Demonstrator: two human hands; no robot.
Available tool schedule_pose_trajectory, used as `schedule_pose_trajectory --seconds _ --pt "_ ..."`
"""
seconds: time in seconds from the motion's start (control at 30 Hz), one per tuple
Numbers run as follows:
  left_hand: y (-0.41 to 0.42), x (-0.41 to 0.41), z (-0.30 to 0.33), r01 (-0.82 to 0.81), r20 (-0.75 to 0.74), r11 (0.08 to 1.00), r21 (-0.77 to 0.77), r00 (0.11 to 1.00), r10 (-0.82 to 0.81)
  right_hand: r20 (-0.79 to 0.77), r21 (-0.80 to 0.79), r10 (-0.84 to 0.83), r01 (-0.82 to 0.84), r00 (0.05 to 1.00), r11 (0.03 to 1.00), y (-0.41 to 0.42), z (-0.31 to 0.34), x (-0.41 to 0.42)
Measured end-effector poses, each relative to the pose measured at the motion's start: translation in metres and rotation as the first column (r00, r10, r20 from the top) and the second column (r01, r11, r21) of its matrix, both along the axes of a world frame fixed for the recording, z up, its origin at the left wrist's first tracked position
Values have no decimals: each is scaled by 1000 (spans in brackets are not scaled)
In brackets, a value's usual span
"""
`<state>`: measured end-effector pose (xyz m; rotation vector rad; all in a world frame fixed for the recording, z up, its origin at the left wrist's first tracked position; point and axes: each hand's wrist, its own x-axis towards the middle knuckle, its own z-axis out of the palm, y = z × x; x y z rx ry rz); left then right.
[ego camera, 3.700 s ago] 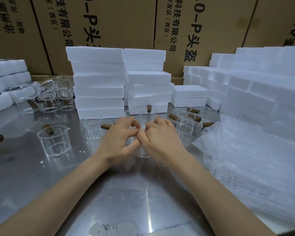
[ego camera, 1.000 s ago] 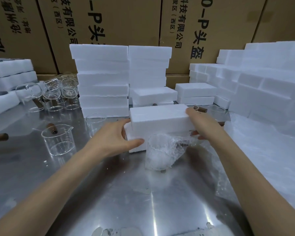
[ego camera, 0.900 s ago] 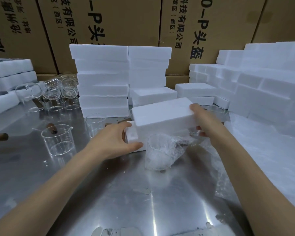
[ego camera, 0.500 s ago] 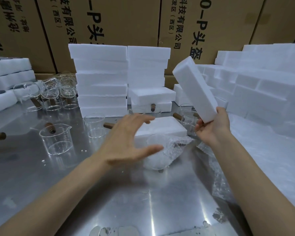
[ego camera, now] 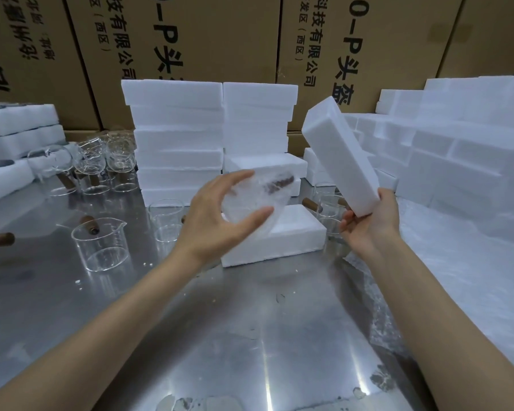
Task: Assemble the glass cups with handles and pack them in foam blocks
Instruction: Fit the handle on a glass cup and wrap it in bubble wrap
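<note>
Left hand grips a bubble-wrapped glass cup above the counter; its brown handle shows only dimly through the wrap. Right hand pinches the lower end of a tilted foam lid. The foam base lies on the counter beneath the cup, its cavity hidden. Bare glass cups stand at left; those behind the base are partly covered.
</note>
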<state>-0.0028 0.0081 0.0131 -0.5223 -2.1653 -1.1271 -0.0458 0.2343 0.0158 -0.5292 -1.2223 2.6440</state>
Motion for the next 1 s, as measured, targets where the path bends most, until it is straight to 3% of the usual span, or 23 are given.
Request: schedule_pose_trajectory --seconds 0.13,0.37,0.63,0.8,0.87,0.93,1.0 --pt "-10 -21 4 -37 86 999 -36 995 40 7 -2 14 -14 1000 1000 0 0 0" --pt "-10 -39 -19 76 319 980 -186 948 -13 10 54 42 -42 999 998 -2 -1 0" --pt "-10 -37 -20 87 288 890 -448 956 51 14 125 64 -65 998 990 -4 -1 3" --pt "-5 -31 -16 56 325 871 -488 938 122 19 310 57 -60 998 949 -14 -1 5" --pt "-4 -25 -11 107 422 927 -360 905 59 23 415 45 -50 999 908 -19 -3 4" --pt "-5 -17 -7 171 491 983 -68 863 -117 24 499 50 -55 998 865 -23 -4 3" --pt "-9 -9 -6 244 454 952 185 838 -304 18 569 66 -64 998 820 -26 -4 2"
